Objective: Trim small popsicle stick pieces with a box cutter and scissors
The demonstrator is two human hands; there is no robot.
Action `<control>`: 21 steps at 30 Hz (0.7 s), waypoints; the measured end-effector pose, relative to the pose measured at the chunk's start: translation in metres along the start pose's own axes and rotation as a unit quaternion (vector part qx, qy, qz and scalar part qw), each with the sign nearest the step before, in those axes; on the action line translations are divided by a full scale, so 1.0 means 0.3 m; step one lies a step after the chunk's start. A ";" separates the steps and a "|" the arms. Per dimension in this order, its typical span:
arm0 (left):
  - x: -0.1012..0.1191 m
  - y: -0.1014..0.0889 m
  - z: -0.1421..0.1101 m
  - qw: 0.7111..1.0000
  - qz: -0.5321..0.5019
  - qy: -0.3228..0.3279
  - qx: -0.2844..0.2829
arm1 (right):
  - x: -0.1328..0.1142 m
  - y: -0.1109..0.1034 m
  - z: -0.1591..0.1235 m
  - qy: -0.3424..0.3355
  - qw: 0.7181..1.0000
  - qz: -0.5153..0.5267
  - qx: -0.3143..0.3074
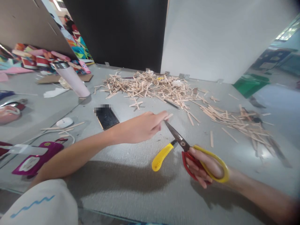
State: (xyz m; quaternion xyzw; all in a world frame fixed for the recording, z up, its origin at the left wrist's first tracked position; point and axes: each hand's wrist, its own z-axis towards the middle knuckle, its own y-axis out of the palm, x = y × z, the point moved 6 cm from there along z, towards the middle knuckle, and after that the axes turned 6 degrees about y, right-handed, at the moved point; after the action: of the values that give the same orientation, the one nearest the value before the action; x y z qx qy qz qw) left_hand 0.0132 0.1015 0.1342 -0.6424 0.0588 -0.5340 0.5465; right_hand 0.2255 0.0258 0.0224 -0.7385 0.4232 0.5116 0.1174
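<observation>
My left hand (145,126) is closed in a pinch on a short wooden craft stick (169,116), whose end pokes out past the fingertips. My right hand (201,164) grips a pair of scissors (180,139) with one red and one yellow handle loop. The blade tips reach the stick beside my left fingertips, and the blades look nearly together. Whether they touch the wood I cannot tell. Beneath the scissors, a yellow-handled craft knife (162,157) lies on the grey table (131,193).
A wide heap of wooden sticks (145,86) lies along the back, with more sticks (234,120) to the right. A black phone (106,117), white mouse (65,122), pale tumbler (72,81) and purple pouch (38,157) are on the left. Upright panels (122,34) stand behind.
</observation>
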 end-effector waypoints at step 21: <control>0.000 -0.001 0.009 0.963 -0.236 -0.055 -0.119 | 0.033 -0.015 -0.004 0.047 0.999 0.008 -0.021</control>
State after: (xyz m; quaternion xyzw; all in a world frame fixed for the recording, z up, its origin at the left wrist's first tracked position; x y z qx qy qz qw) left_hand 0.0151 0.1036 0.1348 -0.7269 -0.0616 -0.6006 0.3272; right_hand 0.2307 0.0229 0.0133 -0.7607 0.4230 0.4861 0.0779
